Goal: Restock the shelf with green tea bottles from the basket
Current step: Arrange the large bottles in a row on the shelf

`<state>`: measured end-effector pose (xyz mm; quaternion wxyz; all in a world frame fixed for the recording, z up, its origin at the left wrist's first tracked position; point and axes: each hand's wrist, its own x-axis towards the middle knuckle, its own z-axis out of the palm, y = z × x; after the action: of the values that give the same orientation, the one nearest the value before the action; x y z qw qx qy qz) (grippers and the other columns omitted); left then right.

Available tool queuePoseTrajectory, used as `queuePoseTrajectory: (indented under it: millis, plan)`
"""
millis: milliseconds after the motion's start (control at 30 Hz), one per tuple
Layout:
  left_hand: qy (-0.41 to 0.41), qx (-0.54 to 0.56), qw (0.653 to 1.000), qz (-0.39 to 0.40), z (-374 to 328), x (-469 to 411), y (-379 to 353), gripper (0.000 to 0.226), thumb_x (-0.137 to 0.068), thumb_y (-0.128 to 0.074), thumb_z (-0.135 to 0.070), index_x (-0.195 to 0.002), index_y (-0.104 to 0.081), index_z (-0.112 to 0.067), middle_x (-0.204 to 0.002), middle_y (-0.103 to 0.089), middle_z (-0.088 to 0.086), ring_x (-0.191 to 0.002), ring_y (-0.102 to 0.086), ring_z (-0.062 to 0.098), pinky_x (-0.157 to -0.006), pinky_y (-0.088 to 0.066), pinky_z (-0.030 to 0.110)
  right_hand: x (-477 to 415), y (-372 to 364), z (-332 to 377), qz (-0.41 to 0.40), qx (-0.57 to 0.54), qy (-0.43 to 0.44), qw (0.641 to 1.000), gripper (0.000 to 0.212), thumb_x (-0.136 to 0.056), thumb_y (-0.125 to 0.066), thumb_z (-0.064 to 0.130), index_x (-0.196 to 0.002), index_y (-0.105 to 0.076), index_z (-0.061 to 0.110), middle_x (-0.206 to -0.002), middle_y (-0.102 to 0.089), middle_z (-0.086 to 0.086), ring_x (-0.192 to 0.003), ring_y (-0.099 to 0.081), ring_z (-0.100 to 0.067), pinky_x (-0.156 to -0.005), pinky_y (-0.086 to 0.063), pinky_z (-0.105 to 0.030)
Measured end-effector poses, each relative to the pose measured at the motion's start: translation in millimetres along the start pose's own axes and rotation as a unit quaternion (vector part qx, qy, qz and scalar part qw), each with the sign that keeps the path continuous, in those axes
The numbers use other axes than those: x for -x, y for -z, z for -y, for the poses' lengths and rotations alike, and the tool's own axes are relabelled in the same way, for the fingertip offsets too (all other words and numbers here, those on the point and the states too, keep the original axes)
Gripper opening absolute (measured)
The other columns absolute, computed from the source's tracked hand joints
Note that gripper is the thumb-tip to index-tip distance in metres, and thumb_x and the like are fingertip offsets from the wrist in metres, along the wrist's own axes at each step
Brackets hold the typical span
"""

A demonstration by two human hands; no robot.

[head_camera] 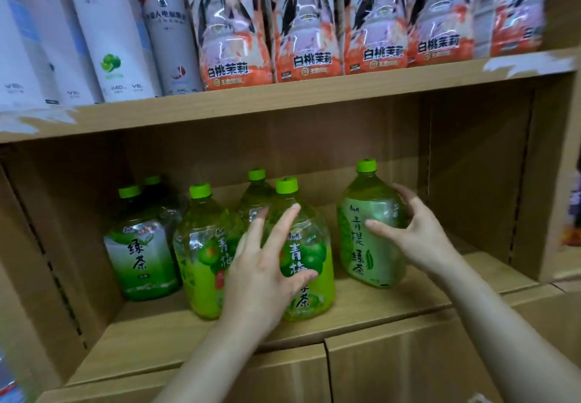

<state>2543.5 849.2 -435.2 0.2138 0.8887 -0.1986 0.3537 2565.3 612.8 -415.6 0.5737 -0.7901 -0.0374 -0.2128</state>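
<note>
Several green tea bottles with green caps stand on the lower cardboard shelf (176, 336). My left hand (264, 264) is spread with straight fingers against the front of the middle bottle (309, 254), beside another bottle (204, 254) to its left. My right hand (412, 229) curves round the side of the rightmost bottle (367, 229), thumb on its label and fingers behind it. One more bottle (141, 245) stands at the far left, with two others behind the row. The basket is not in view.
The upper shelf (283, 100) carries white bottles at the left and orange peach-jasmine packs at the right. Cardboard walls close the lower compartment on both sides. Bare shelf floor lies to the right of the rightmost bottle and along the front edge.
</note>
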Motion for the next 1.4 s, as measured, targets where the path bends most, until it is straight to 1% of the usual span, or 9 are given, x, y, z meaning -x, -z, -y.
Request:
queuePoseTrajectory:
  millis: [233, 467, 567, 667, 767, 900, 1033, 1200, 1400]
  plan:
    - [0.038, 0.038, 0.997, 0.056, -44.7, -50.1, -64.5, 0.096, -0.074, -0.071, -0.051, -0.139, -0.001, -0.060, -0.158, -0.003, -0.009, -0.129, -0.046, 0.025, -0.095, -0.051, 0.039, -13.6, 49.1, -15.6, -0.032, 0.017, -0.035, 0.999, 0.076, -0.084, -0.069, 0.019, -0.146, -0.026, 0.028, -0.137, -0.047, -0.002, -0.126, -0.048, -0.026, -0.101, -0.043, -0.053]
    - [0.051, 0.080, 0.987, 0.131, -49.8, -68.6, -75.9, 0.095, -0.080, -0.071, -0.038, -0.139, 0.000, -0.059, -0.158, 0.008, -0.013, -0.146, -0.001, 0.020, -0.110, -0.035, 0.047, 0.4, 28.0, -20.5, -0.129, 0.328, 0.031, 0.935, 0.088, -0.086, -0.063, 0.039, -0.151, -0.010, 0.012, -0.153, -0.025, -0.022, -0.140, -0.028, -0.035, -0.111, -0.034, -0.047]
    - [-0.010, 0.024, 0.999, 0.028, -42.9, -43.8, -34.2, 0.086, -0.082, -0.069, -0.036, -0.143, -0.010, -0.049, -0.157, -0.013, -0.003, -0.142, -0.023, 0.021, -0.103, -0.045, 0.040, 25.8, -3.3, 1.2, -0.184, 0.299, 0.192, 0.916, 0.077, -0.084, -0.066, 0.029, -0.147, -0.024, 0.012, -0.151, -0.030, -0.019, -0.137, -0.034, -0.034, -0.106, -0.040, -0.046]
    - [-0.048, -0.048, 0.985, -0.161, -12.5, -11.1, 14.7, 0.071, -0.079, -0.072, -0.026, -0.139, -0.035, -0.034, -0.139, -0.043, 0.005, -0.125, -0.042, 0.025, -0.097, -0.044, 0.047, 37.0, -52.4, 27.8, -0.093, 0.220, 0.256, 0.937, 0.073, -0.085, -0.064, 0.031, -0.146, -0.026, 0.022, -0.146, -0.039, -0.006, -0.129, -0.044, -0.021, -0.099, -0.040, -0.029]
    - [0.061, -0.150, 0.971, -0.174, 32.5, 3.5, 50.7, 0.080, -0.070, -0.077, -0.036, -0.138, -0.035, -0.037, -0.140, -0.039, 0.013, -0.124, -0.040, 0.033, -0.096, -0.040, 0.053, 24.7, -105.3, 36.7, 0.009, 0.161, 0.222, 0.962, 0.086, -0.083, -0.067, 0.041, -0.149, -0.013, 0.031, -0.149, -0.035, -0.003, -0.130, -0.043, -0.017, -0.102, -0.038, -0.027]
    - [0.158, -0.156, 0.975, 0.028, 70.3, 9.9, 53.9, 0.103, -0.070, -0.070, -0.057, -0.136, 0.009, -0.062, -0.153, -0.017, 0.005, -0.124, -0.044, 0.027, -0.097, -0.044, 0.036, -8.0, -157.0, 23.1, 0.061, 0.077, 0.134, 0.986, 0.104, -0.071, -0.077, 0.045, -0.146, -0.005, 0.044, -0.158, -0.018, 0.000, -0.142, -0.027, -0.021, -0.113, -0.031, -0.037]
    - [0.166, -0.107, 0.979, 0.046, 88.3, 0.4, 42.2, 0.108, -0.072, -0.077, -0.043, -0.130, 0.011, -0.068, -0.158, -0.007, -0.001, -0.085, -0.061, 0.007, -0.092, -0.050, 0.029, -32.4, -171.7, 13.4, 0.067, 0.075, 0.080, 0.992, 0.104, -0.064, -0.082, 0.048, -0.143, -0.014, 0.048, -0.151, -0.027, -0.003, -0.134, -0.039, -0.025, -0.105, -0.040, -0.038]
    - [0.179, 0.025, 0.982, 0.052, 114.3, -35.3, 12.6, 0.101, -0.076, -0.076, -0.015, -0.130, -0.007, -0.067, -0.159, -0.002, -0.004, -0.138, -0.033, 0.025, -0.105, -0.033, 0.030, -46.5, -182.3, 11.6, -0.028, 0.169, 0.047, 0.984, 0.101, -0.067, -0.077, 0.053, -0.143, -0.013, 0.041, -0.144, -0.028, -0.014, -0.125, -0.046, -0.037, -0.096, -0.046, -0.047]
    - [0.119, 0.152, 0.981, 0.011, 146.9, -64.5, -26.2, 0.099, -0.078, -0.071, -0.001, -0.134, -0.017, -0.062, -0.158, -0.013, -0.005, -0.138, -0.014, 0.003, -0.098, -0.017, 0.004, -64.0, -178.1, 2.8, -0.014, 0.182, 0.034, 0.983, 0.085, -0.085, -0.062, 0.047, -0.148, -0.004, 0.040, -0.154, -0.010, -0.019, -0.140, -0.021, -0.041, -0.106, -0.033, -0.048]
